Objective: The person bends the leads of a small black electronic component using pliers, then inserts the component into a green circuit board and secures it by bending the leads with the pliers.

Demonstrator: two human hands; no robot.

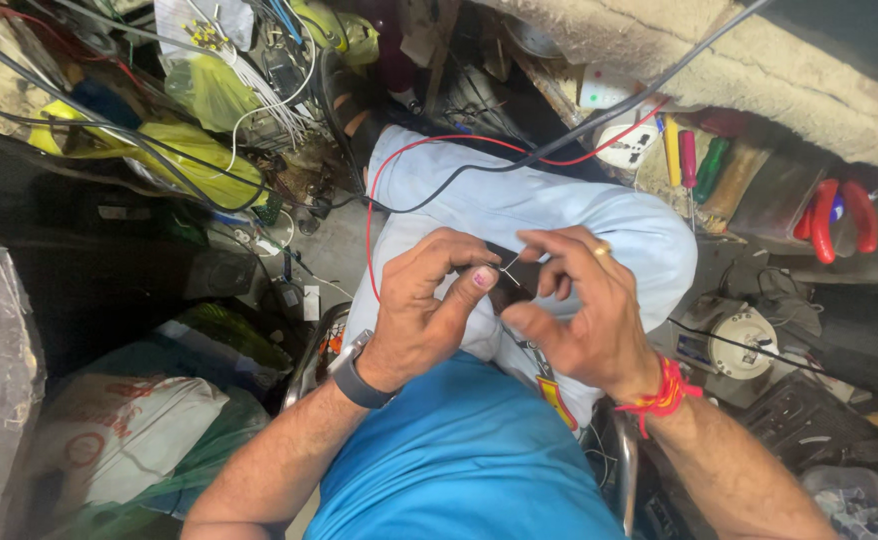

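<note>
**Both grips pinched on a fine wire above the knee**

Grip of the left hand [429, 300] is closed, thumb and forefinger pressed together on one end of a thin pale wire [508, 266]; grip of the right hand [574, 300] is likewise pinched on the other end, forefinger bent over it; the wire is stretched between the two grips, its long axis running aslant from lower left to upper right; both hands are about equally near; a red lead [371, 205] and a black cable [519, 163] are draped over the pale-blue knee [519, 205] beyond the grips; screwdrivers [687, 160] and red-handled pliers [839, 218] lie well off to the right.
</note>
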